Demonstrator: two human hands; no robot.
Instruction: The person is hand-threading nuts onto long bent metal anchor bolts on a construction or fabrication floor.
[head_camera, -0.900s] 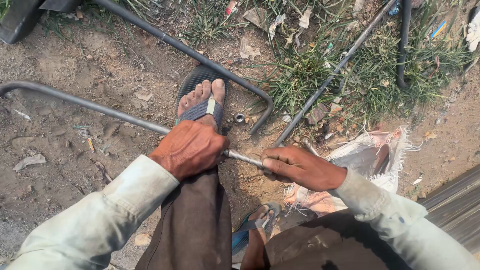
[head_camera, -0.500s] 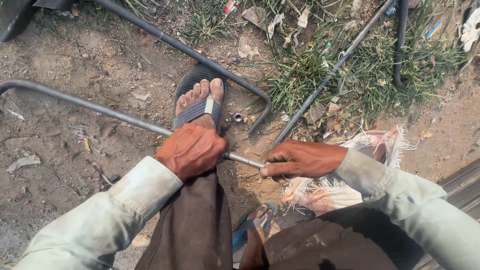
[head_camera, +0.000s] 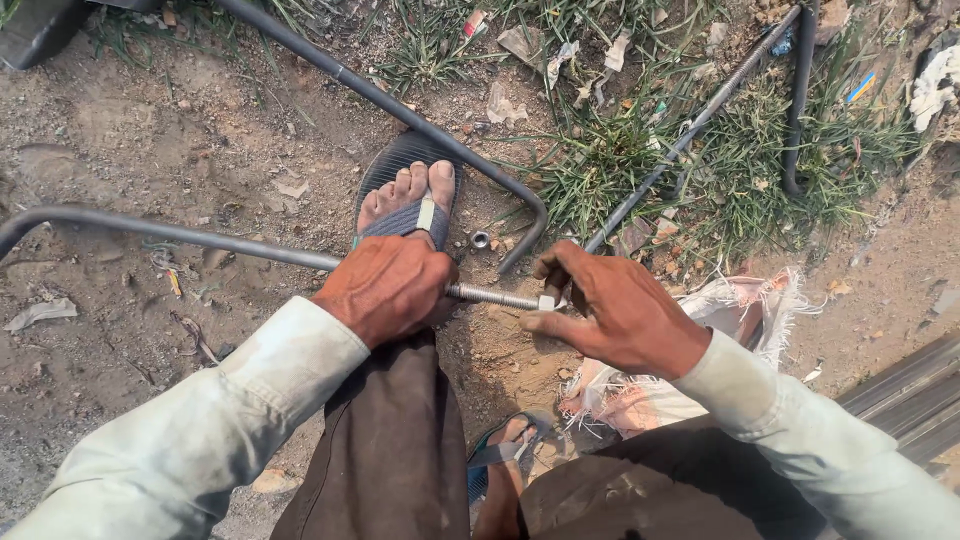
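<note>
The left hand (head_camera: 388, 288) is wrapped tight around a long metal rod (head_camera: 200, 240), low over the dirt. The right hand (head_camera: 615, 310) pinches a small nut (head_camera: 546, 302) on its threaded end.

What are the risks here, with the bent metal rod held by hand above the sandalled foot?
The left hand alone steadies the bent grey metal rod; if that grip slips, it may drop onto the bare toes. The small nut at the right hand's fingertips could fall and get lost in the dirt.
</note>
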